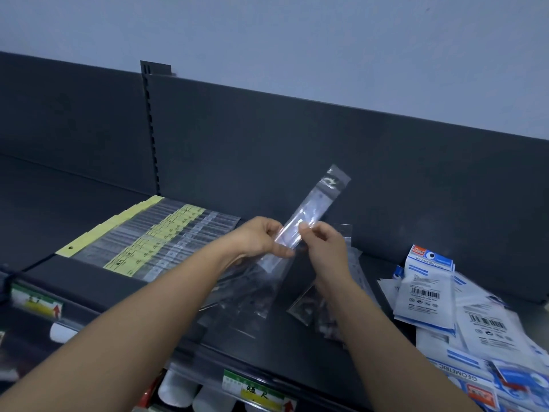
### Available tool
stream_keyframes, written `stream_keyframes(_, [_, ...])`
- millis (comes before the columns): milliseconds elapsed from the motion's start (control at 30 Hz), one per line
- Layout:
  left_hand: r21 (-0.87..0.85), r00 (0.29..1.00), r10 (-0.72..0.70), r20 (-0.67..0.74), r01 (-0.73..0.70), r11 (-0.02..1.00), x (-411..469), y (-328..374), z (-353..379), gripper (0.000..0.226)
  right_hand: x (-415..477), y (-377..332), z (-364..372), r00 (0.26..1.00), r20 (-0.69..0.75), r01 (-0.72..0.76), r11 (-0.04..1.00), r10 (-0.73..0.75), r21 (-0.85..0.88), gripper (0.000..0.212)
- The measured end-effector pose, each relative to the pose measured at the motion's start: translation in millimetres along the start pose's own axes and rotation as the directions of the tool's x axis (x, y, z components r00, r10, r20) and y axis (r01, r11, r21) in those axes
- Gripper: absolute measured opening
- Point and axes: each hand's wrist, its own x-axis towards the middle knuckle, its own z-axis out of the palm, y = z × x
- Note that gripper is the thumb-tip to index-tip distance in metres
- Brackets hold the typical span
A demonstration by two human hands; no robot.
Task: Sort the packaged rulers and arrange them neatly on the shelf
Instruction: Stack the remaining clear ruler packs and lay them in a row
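Clear, slim ruler packet [312, 208], tilted toward 1 o'clock, pinched by left hand [258, 239] and right hand [325, 248]. Dark shelf [98, 281]; row of packets [154, 236] at 9 o'clock; pale wall [267, 40].

Bare shelf [86, 278] before the yellow-labelled ruler row [142, 236]; loose clear packets [309, 304] centre, blue-white packet heap [475, 322] right.

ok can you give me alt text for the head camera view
A left hand and a right hand pinch a clear packaged ruler, tilted up above a dark shelf. To the left lies a neat overlapping row of yellow-labelled rulers; loose clear packets lie beneath the hands, and a jumbled pile of blue-and-white packs to the right.
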Motion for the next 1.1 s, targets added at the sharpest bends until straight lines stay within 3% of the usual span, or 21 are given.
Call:
stream_keyframes(100, [-0.1,0.998,-0.016,-0.068,0.01,0.995,-0.1,4.2,-1.2,0.022,5.2,-2.7,-3.8,0.99,-0.132,-0.036,0.997,0.045,0.07,0.028])
stream_keyframes(200, [-0.175,0.987,-0.02,-0.162,-0.009,0.984,-0.3,14.2,-3.1,0.012,5.0,-3.3,-9.3,0.988,-0.14,-0.057,0.998,0.061,0.031,0.024])
stream_keyframes(300, [-0.292,0.966,-0.033,-0.257,-0.045,0.955,2.6,28.5,-2.2,0.024,0.2,-3.1,-10.5,0.992,-0.073,-0.107,0.994,0.107,0.011,0.01])
stream_keyframes(433, [-0.562,0.925,-0.112,-0.363,-0.121,0.818,7.6,51.8,3.1,0.024,-7.7,-4.6,-4.4,0.993,0.056,-0.101,0.995,0.102,-0.017,0.015])
stream_keyframes(567, [-0.675,0.875,-0.213,-0.434,-0.16,0.721,12.4,61.7,9.1,0.022,-15.0,-7.4,2.9,0.977,0.196,-0.073,0.995,0.085,-0.066,0.016])
stream_keyframes(733, [-0.713,0.807,-0.283,-0.519,-0.226,0.664,14.8,62.1,12.5,0.027,-18.8,-7.0,2.0,0.951,0.289,-0.094,0.994,0.108,-0.062,0.036])
stream_keyframes(867, [-0.746,0.83,-0.24,-0.504,-0.279,0.604,10.7,61.0,10.1,0.024,-19.6,-1.3,-5.3,0.956,0.289,-0.025,0.998,0.038,-0.049,0.015])
stream_keyframes(933, [-0.724,0.847,-0.211,-0.488,-0.258,0.64,10.2,54.8,5.6,0.019,-17.3,3.8,-6.9,0.973,0.226,-0.031,0.997,0.046,-0.068,0.017])
stream_keyframes(1000, [-0.594,0.854,-0.206,-0.477,-0.141,0.792,8.4,45.2,0.7,0.015,-14.7,6.1,-7.7,0.981,0.173,-0.075,0.996,0.083,-0.052,0.014])
stream_keyframes(1067, [-0.263,0.889,-0.168,-0.427,0.055,0.963,4.3,30.8,-3.9,0.021,-12.6,6.1,-9.7,0.986,0.132,-0.097,0.995,0.1,-0.027,0.008])
stream_keyframes(1100, [-0.032,0.921,-0.144,-0.361,0.142,0.989,0.1,25.5,-4.9,0.021,-11.2,6.5,-11.0,0.989,0.111,-0.093,0.996,0.094,-0.018,0.009])
